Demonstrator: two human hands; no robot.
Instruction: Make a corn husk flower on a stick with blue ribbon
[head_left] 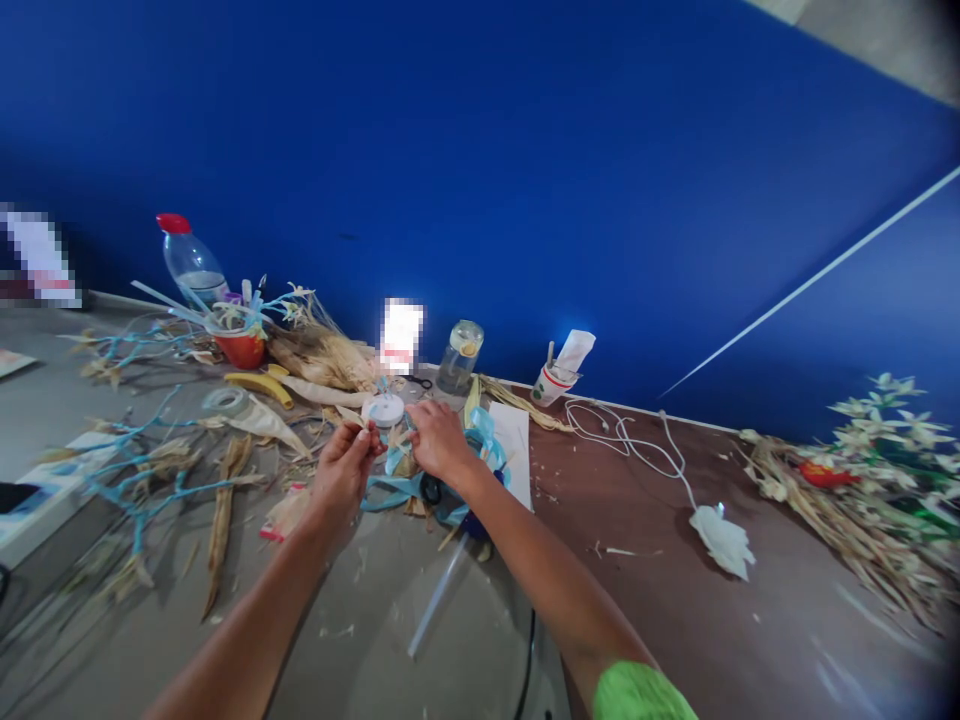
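Observation:
My left hand (343, 472) and my right hand (438, 440) meet over the middle of the table, both with fingers pinched together. Between them is a small pale piece of dried husk with a light blue strip (396, 458), too small to name surely. Light blue ribbon (397, 490) curls on the table under and beside my right wrist. A white round tape roll (383, 409) sits just beyond my fingertips.
Dried husks and blue-wrapped stems (150, 480) litter the left. A plastic bottle (191, 265), red bowl (241, 348), banana (259, 385), glass jar (459, 357), paper cup (553, 380) stand at the back. A white cable (637, 445) and husk flowers (862, 470) lie right.

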